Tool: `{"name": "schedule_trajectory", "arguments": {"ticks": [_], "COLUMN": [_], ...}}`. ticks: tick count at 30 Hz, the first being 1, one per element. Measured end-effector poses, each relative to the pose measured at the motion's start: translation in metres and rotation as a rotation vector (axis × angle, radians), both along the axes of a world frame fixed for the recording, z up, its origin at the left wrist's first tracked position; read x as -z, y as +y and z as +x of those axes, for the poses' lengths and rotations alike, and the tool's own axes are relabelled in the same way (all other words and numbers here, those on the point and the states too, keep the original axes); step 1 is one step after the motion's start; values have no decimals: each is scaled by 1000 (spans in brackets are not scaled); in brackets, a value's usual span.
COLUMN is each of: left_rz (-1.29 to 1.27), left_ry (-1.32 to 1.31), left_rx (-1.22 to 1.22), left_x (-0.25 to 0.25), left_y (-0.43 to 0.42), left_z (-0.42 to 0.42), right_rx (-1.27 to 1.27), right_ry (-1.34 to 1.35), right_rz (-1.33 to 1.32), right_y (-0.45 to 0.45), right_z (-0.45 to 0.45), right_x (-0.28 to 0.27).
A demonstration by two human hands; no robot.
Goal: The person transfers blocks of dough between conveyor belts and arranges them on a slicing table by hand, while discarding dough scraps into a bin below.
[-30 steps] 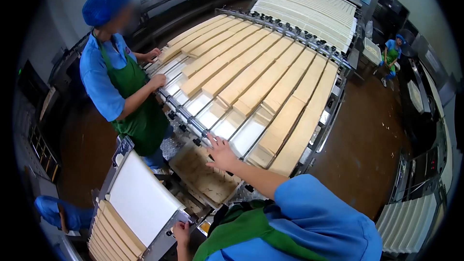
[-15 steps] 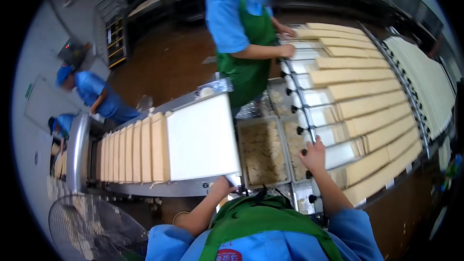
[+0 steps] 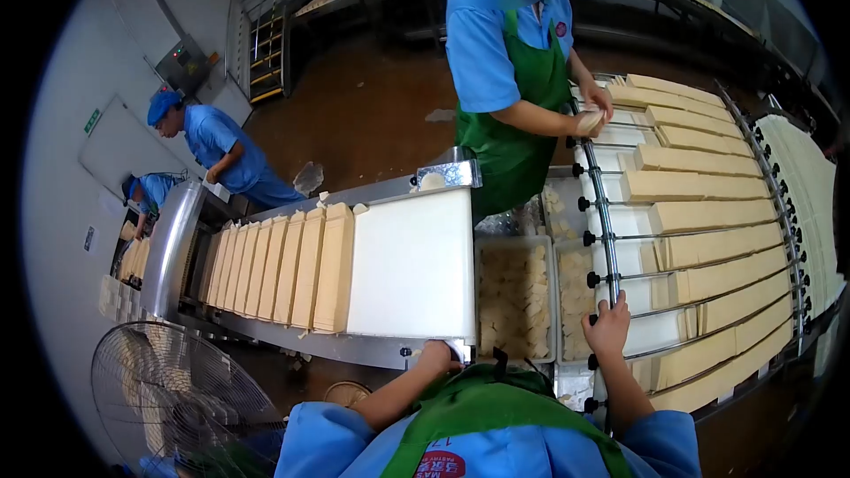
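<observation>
R grip lies over the steel rail at the near edge of the R conveyor, index finger pointing fwd along the bar, the others bent to the L side. Looks part-open; can't tell if it truly clasps the rail or only rests there, prob. for support. L grip is at the metal corner of the L conveyor — fingertips partly hidden, so can't say how far open, or what it has hold of, if anything.

Nearest the R side are long pale stacks, laid lengthwise, ends staggered, w/ thin rods btw lanes, seemingly to keep them apart. On the L conveyor, a row of similar stacks sits side by side, crosswise, beyond the white belt.

Bin w/ pale scraps stands btw the two conveyors, just beside both — prob. there b/c offcuts are within easy reach. Across the gap, co-worker has a pale piece in hand, next to the same rail.
</observation>
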State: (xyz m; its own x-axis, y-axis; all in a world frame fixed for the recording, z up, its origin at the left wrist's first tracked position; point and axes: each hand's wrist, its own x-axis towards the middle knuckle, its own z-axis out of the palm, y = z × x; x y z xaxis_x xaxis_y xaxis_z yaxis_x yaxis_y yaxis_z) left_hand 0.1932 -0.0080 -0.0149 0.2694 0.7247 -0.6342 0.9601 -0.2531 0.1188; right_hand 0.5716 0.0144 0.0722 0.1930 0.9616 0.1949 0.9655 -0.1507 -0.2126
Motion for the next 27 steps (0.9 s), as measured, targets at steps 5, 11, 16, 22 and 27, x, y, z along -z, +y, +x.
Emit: {"name": "schedule_trajectory", "arguments": {"ticks": [5, 11, 16, 22, 27], "left_rz": [-50, 58, 100, -250, -452], "left_ry": [-33, -248, -559, -586, -536], "left_rx": [0, -380, -669, -831, -1118], "left_x": [11, -6, -12, 64, 129], "left_y": [3, -12, -63, -175, -221], "left_z": [-5, -13, -28, -86, -107], "right_rx": [4, -26, -47, -54, -47], "right_ry": [-11, -14, 3, 22, 15], "right_rz": [9, 23, 67, 46, 70], "right_y": [-3, -3, -4, -5, -3], "right_z": [3, 4, 5, 3, 1], "right_x": [10, 11, 11, 7, 11]}}
